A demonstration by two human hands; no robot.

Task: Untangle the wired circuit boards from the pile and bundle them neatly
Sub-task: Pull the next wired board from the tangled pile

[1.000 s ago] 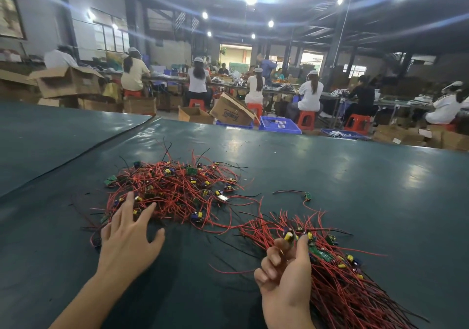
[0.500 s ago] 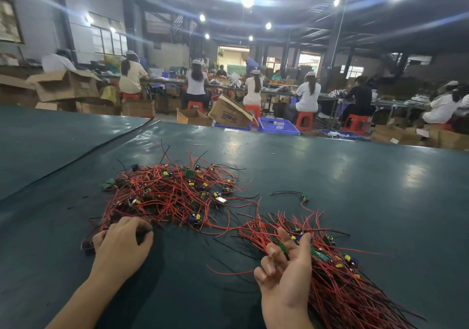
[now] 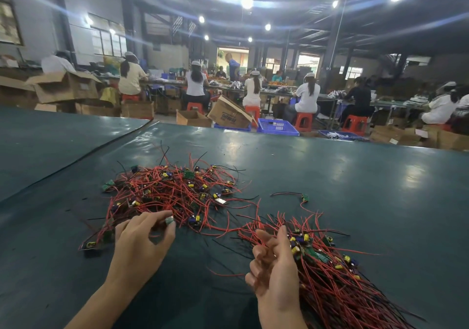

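Left hand (image 3: 142,242) pinches one circuit board (image 3: 169,220) at the tangled pile (image 3: 175,191) just ahead, best drawn out slowly to free its leads; right hand (image 3: 274,265), fingers loosely curled, grip unclear, touches the bundle (image 3: 330,273) alongside.

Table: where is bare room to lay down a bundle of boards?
Bare table lies right of the loose board and behind the tangled pile, up to the far edge. Also left of the pile. Crowded: the gap between pile and bundle, crossed by stray wires.
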